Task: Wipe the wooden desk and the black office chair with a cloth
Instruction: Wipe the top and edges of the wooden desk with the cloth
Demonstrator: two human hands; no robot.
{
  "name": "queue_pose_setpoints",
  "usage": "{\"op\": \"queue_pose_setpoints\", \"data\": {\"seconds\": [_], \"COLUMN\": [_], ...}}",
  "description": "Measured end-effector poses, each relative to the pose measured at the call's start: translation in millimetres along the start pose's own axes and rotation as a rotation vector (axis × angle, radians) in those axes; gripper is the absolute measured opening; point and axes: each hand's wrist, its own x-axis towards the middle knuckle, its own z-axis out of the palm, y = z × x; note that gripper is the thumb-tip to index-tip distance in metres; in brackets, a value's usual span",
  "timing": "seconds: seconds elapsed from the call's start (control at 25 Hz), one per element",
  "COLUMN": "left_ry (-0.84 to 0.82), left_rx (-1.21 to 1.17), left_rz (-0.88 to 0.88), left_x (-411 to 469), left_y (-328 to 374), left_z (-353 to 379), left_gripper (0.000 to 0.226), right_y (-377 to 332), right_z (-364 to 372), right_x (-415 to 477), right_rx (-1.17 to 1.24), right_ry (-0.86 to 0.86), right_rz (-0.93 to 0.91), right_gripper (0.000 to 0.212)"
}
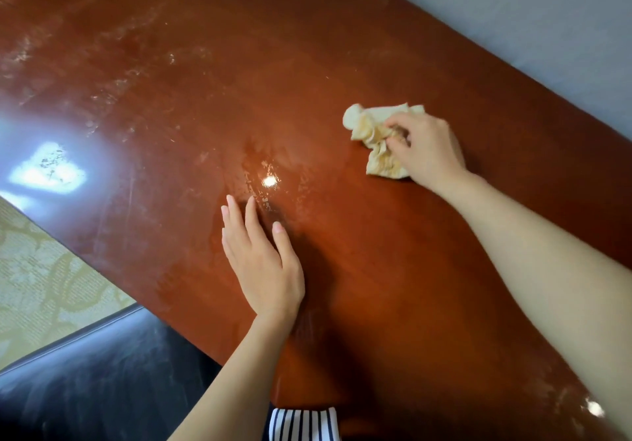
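Note:
A glossy reddish-brown wooden desk fills most of the view, dusty and streaked at the left, with a wet patch near the middle. My right hand grips a crumpled cream cloth and holds it down on the desk near the far edge. My left hand lies flat on the desk, fingers straight, just below the wet patch. The black office chair shows at the bottom left, its leather dull with dust, tucked against the desk's near edge.
A grey wall runs along the desk's far edge at the upper right. Pale patterned carpet lies at the left beyond the desk's near edge. A bright window reflection glares on the desk's left part.

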Motion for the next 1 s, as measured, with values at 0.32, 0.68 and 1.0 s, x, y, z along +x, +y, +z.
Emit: {"op": "queue_pose_setpoints", "data": {"seconds": [0.32,0.68,1.0], "left_ry": [-0.037,-0.003,-0.001], "left_rx": [0.18,0.13,0.115], "left_rz": [0.01,0.007,0.008], "left_x": [0,0,-1], "left_y": [6,7,5], "left_z": [5,3,4], "left_gripper": [0.059,0.058,0.059], "right_y": [-23,-75,-73], "right_z": [20,53,56], "right_x": [8,-85,-86], "right_rx": [-0.07,-0.017,0.057], "right_ry": [0.184,-0.059,-0.106], "right_rz": [0.226,-0.292,-0.387], "right_gripper": [0.023,0.025,0.023]}}
